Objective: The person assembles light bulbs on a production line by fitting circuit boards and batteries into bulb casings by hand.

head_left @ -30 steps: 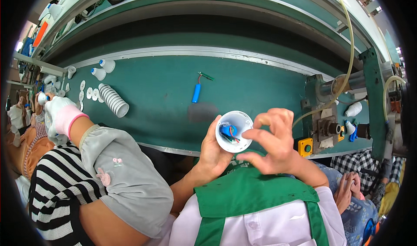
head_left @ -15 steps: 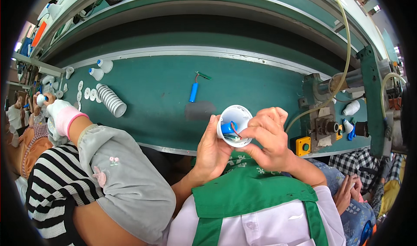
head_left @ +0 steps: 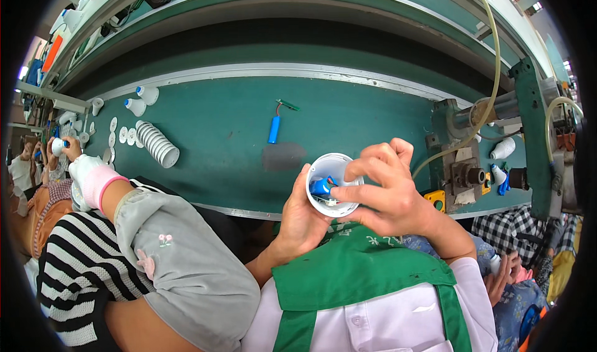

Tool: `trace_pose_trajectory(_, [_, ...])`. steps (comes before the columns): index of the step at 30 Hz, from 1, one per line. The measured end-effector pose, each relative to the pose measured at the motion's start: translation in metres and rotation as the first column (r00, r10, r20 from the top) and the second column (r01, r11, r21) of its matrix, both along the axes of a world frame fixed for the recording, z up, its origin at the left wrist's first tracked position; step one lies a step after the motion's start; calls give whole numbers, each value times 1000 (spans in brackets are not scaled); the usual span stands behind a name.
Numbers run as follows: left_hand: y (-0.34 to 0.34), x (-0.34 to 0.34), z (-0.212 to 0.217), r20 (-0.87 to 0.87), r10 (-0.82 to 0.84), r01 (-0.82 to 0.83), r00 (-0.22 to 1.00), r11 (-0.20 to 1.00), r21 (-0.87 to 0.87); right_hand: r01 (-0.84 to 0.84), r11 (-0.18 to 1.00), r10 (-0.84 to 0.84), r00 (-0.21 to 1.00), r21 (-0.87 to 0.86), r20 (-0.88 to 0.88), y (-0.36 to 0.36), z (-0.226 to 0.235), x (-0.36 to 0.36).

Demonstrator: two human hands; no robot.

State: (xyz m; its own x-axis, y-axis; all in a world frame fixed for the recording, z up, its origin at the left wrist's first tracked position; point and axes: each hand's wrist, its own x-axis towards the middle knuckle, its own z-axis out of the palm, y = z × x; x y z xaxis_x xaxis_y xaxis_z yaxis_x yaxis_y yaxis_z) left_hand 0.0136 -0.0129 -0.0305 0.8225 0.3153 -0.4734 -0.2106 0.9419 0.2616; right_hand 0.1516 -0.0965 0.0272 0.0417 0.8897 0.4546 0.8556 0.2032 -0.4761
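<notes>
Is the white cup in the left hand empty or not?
Not empty: the white cup has a blue cylinder inside, visible through its open end.

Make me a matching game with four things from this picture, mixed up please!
1. white cup with a blue part inside
2. blue cylinder outside the cup
3. stack of nested cups
4. pale hose

A. wired to a green board on the table
B. curving down at the right
C. held by the left hand
D. lying sideways at the left

Pairs: 1-C, 2-A, 3-D, 4-B

There is one held cup point(head_left: 327, 166), one tabletop blue cylinder point(head_left: 274, 129), one cup stack point(head_left: 158, 145) and two blue-tipped cones point(head_left: 135, 107) near it.
</notes>
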Motion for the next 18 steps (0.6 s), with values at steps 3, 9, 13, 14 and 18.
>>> trace_pose_trajectory(3, [-2,3,4,-9,37,-37,999,999,8,26,1000,-26,999,15,23,1,-1,-4])
trace_pose_trajectory(9, [2,4,7,1,-9,8,1000,987,163,110,982,-119,991,-151,-53,6,3,2])
trace_pose_trajectory(13, [4,0,6,59,-183,163,981,955,247,20,961,-55,991,-277,-118,4,1,19])
trace_pose_trajectory(14, [5,-1,4,93,-264,229,960,931,284,-23,951,-65,961,-310,-270,3,-1,23])
trace_pose_trajectory(18, [6,-3,7,47,-294,274,955,930,245,-179,902,-77,828,-392,-556,1,-9,34])
